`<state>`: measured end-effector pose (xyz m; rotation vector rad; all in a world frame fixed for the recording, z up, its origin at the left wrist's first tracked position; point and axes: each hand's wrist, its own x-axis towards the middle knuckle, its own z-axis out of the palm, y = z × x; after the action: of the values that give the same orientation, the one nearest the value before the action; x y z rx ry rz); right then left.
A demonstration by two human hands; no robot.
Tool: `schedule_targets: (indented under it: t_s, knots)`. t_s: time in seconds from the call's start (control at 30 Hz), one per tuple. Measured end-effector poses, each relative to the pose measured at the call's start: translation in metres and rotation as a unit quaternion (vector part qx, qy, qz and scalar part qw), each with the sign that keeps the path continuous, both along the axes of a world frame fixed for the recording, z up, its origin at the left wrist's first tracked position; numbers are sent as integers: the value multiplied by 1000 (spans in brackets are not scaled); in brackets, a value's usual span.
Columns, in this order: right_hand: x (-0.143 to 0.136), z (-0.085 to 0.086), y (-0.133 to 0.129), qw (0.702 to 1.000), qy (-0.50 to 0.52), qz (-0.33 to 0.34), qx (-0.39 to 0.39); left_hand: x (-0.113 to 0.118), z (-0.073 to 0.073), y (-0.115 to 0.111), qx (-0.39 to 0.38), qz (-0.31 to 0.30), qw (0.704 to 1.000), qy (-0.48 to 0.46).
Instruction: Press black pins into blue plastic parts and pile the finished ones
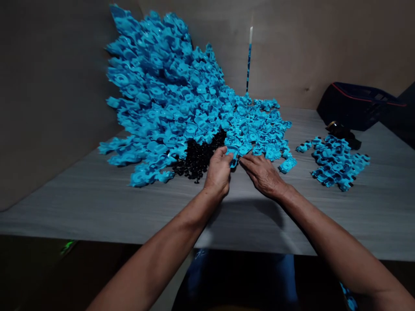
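My left hand [219,172] pinches a small glossy blue plastic piece [234,160] between thumb and fingers, just above the table. Close on its right, my right hand [264,175] has its fingers together, with the fingertips at the edge of that piece. Something small and dark shows at those fingertips, too small to name. Beside my left hand lies a heap of small black pegs with flat heads [197,159]. Behind both hands, a loose spread of blue plastic pieces [259,129] reaches almost to my fingers.
A tall mound of blue pieces [158,82] leans against the wall at the left. On the right lie blue pieces with black parts on them [339,162], near a dark object [345,134] and a dark basket [353,103]. A thin upright strip [249,65] stands at the back.
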<state>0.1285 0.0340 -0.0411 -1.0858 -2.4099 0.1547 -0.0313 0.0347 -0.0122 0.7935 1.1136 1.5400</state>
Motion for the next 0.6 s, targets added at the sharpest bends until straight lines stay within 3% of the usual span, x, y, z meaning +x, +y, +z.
schedule_targets:
  t_s: [0.17,0.3,0.47,0.6]
  knots:
    - [-3,2,-2,999,-38,-14,-31,4,3,-4,-49,-33,998,18]
    - [0,-1,-4,1000,2,1,-29,2,8,-7,-74,-53,996,-16]
    - [8,-7,-7,996,89,17,-25,3,9,-13,-104,-127,986,-24]
    - [11,-6,-7,994,101,13,-41,9,6,-16,-114,-169,979,-11]
